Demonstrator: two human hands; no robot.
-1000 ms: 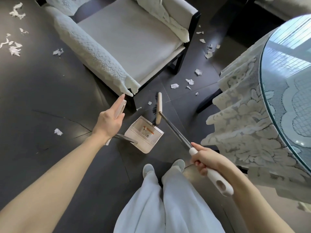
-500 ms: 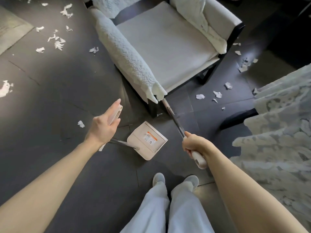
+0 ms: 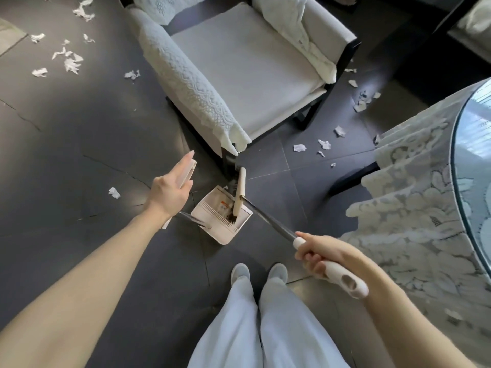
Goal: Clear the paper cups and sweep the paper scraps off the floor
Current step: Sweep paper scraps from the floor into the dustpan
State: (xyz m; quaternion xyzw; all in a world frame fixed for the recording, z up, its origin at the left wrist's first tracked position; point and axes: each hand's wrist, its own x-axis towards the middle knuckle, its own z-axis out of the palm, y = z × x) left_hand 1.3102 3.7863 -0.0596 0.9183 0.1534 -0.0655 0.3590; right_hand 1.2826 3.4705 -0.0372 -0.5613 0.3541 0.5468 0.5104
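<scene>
My left hand [image 3: 170, 188] holds the white upright handle of the dustpan [image 3: 212, 229], index finger stretched along it. The pan stands on the dark floor just ahead of my feet. My right hand [image 3: 320, 254] grips the white grip of the broom [image 3: 268, 221]. The broom's cream head [image 3: 240, 193] rests inside the pan, bristles against its comb. White paper scraps [image 3: 66, 58] lie scattered at the far left, one scrap [image 3: 114, 192] lies left of my left hand, and more scraps [image 3: 324, 144] lie right of the chair. No paper cup is in view.
A white cushioned armchair [image 3: 247, 75] on dark legs stands right behind the dustpan. A round glass-topped table [image 3: 475, 155] with a lace cloth [image 3: 414, 208] fills the right side. My feet in grey shoes [image 3: 240, 272] stand just behind the pan.
The broom head has come back from under the chair's corner into the dustpan, and my right hand has drawn back and lower. My left hand has kept hold of the dustpan handle.
</scene>
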